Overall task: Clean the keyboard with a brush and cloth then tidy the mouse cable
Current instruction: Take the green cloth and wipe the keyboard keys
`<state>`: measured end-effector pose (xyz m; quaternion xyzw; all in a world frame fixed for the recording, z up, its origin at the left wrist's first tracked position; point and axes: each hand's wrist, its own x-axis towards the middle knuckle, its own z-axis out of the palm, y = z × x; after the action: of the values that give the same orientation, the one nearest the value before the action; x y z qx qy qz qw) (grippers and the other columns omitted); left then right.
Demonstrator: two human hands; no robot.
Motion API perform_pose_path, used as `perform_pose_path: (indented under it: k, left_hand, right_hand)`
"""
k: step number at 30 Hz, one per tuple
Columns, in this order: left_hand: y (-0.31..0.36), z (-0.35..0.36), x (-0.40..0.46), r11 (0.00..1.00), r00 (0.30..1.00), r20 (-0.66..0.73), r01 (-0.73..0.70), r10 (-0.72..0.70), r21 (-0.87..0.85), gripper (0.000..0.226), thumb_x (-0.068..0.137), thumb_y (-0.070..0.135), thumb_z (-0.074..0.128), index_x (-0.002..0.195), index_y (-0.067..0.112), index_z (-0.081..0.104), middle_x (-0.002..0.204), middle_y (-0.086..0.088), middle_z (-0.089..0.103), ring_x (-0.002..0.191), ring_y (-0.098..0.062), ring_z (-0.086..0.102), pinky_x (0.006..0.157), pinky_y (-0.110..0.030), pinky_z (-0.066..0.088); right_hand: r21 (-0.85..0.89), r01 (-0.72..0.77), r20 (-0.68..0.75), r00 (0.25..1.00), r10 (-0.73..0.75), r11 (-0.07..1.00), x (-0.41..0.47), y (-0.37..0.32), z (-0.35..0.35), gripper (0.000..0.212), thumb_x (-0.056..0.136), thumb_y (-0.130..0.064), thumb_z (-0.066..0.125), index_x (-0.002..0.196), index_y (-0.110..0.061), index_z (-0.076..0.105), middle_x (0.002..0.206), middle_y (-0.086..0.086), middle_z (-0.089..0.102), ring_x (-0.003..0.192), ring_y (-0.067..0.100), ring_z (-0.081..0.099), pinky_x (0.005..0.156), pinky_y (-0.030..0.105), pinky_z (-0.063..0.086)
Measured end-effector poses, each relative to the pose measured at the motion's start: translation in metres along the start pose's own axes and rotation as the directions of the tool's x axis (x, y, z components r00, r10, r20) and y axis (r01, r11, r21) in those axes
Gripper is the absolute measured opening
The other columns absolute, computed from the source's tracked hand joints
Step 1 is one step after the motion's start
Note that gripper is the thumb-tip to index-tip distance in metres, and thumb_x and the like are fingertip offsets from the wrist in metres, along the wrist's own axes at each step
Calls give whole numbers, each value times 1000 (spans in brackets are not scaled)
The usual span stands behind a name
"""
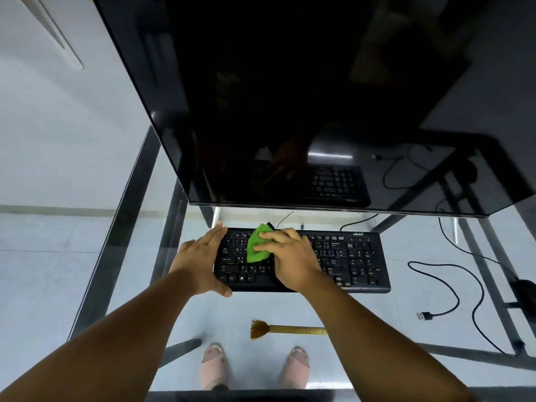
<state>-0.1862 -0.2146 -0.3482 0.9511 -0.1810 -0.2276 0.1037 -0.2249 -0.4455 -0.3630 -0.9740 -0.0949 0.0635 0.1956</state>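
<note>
A black keyboard (348,259) lies on the glass desk under the monitor. My right hand (290,256) presses a folded green cloth (255,248) onto the keys at the keyboard's left half, fingers lying over the cloth. My left hand (200,262) clasps the keyboard's left end, fingers along the far corner and thumb at the near edge. A brush (285,329) with a light wooden handle and brown bristles lies on the glass nearer to me, bristles pointing left. A black cable (452,288) with a loose USB plug (424,315) winds over the glass at the right. No mouse is clearly visible.
A large dark monitor (290,97) overhangs the back of the glass desk (139,285) and reflects the keyboard. The desk's dark metal frame (116,227) runs along the left and right. My feet in pale sandals (214,364) show through the glass.
</note>
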Motion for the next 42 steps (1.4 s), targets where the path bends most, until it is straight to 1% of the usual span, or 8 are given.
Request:
perform_pose_path:
  k: [5, 13, 19, 25, 31, 33, 37, 42]
  left_hand:
    - [-8, 7, -3, 999, 999, -42, 23, -25, -42, 147, 45, 70, 82, 155, 26, -5, 164, 9, -2, 150, -13, 11, 121, -37, 13]
    - [-12, 9, -4, 998, 997, -52, 52, -54, -43, 148, 43, 75, 79, 155, 25, -5, 164, 8, -2, 150, -12, 6, 121, -39, 12]
    - [-17, 13, -6, 998, 998, -35, 53, -55, -45, 144, 48, 79, 74, 155, 25, -6, 164, 8, -2, 150, -11, 3, 121, -37, 9]
    - [-18, 16, -5, 998, 998, -22, 60, -61, -32, 140, 51, 79, 72, 155, 26, -4, 164, 8, -1, 150, -11, 3, 121, -38, 8]
    - [-24, 19, -12, 994, 996, -68, 52, -59, -98, 116, 61, 76, 69, 153, 27, 17, 162, 9, 16, 147, -12, 19, 119, -37, 14]
    - [-26, 21, -15, 988, 981, -179, 55, -81, -147, 86, 75, 69, 63, 147, 28, 36, 153, 7, 36, 140, -15, 35, 113, -38, 23]
    - [-20, 22, -16, 949, 897, -415, 18, -155, -314, 27, 92, 42, 59, 110, 23, 67, 102, 4, 66, 98, -19, 64, 86, -39, 48]
    - [9, 19, -14, 890, 901, -353, 73, -253, -451, 22, 98, 31, 51, 85, 17, 62, 70, 6, 54, 67, -22, 54, 58, -29, 37]
  right_hand:
    - [75, -196, -148, 967, 205, 978, -3, 4, -1, 49, 79, -2, 55, 110, -36, 71, 130, -18, 58, 110, 20, 43, 87, 41, 40]
    - [-62, 22, 56, 998, -18, 998, 15, -25, 1, 74, 79, 1, 53, 137, -45, 45, 149, -20, 36, 121, 18, 33, 92, 42, 36]
    - [-22, -109, -49, 993, 108, 994, 13, -20, 0, 56, 79, -3, 54, 120, -40, 62, 136, -22, 49, 112, 18, 39, 87, 40, 37]
    - [0, -2, 58, 998, 2, 1000, 26, -34, 3, 66, 80, 1, 51, 129, -41, 55, 142, -22, 43, 115, 17, 36, 94, 39, 36]
    - [381, -148, -33, 984, 173, 913, 9, -6, -13, 43, 92, -17, 56, 130, -36, 58, 133, -18, 50, 109, 7, 47, 103, 26, 37]
    - [404, -269, -85, 941, 329, 874, 4, 3, -16, 35, 91, -25, 61, 126, -27, 61, 122, -10, 56, 105, 8, 54, 101, 32, 45]
    - [340, -460, 109, 886, 451, 820, 3, 3, -29, 42, 85, -43, 68, 118, -17, 64, 106, -2, 63, 99, 13, 60, 87, 26, 48]
    - [340, -507, 236, 861, 450, 792, 7, 0, -35, 31, 83, -37, 73, 93, -9, 67, 88, 4, 66, 83, 19, 62, 79, 34, 52]
